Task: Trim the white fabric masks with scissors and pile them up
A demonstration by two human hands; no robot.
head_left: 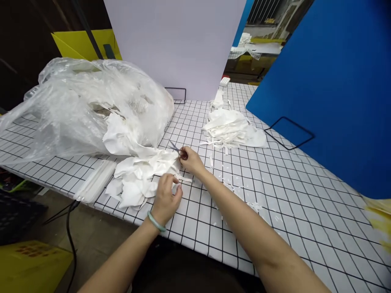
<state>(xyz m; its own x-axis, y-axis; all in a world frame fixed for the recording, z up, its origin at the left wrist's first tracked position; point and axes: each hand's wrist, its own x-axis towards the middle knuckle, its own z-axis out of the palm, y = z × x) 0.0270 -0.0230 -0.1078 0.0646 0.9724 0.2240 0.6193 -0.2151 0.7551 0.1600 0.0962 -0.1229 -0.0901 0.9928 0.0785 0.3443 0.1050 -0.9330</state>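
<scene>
At the near edge of a work table (pixel 275 195) covered in white sheeting with a black grid, a person's two bare forearms reach in from below. Nearest, the left hand (pixel 166 199), a pale green bangle (pixel 156 222) on its wrist, is curled with fingertips pinched on the edge of a loose heap of white fabric cut-outs (pixel 140 177), which lies on the table just left of both hands. Just beyond it, the right hand (pixel 191 160) is closed around the handles of a pair of small metal scissors (pixel 175 147). The blades point up and to the left over the heap's far edge; whether they are parted cannot be told. Small white trimmings (pixel 241 195) are scattered across the grid to the right of the right forearm. Left of the heap, a long white plastic tray (pixel 94 181) lies at the table's edge, with a black cable (pixel 69 228) hanging below it and a yellow crate (pixel 33 264) on the floor. Farther back, a large crumpled clear plastic bag (pixel 85 101) holding more white pieces spills open towards the heap. Across from it, to the right, a second stack of white fabric pieces (pixel 229 128) sits well apart from the hands. Behind stand an upright white board (pixel 174 44) and, at right, a tilted blue board (pixel 330 81).
</scene>
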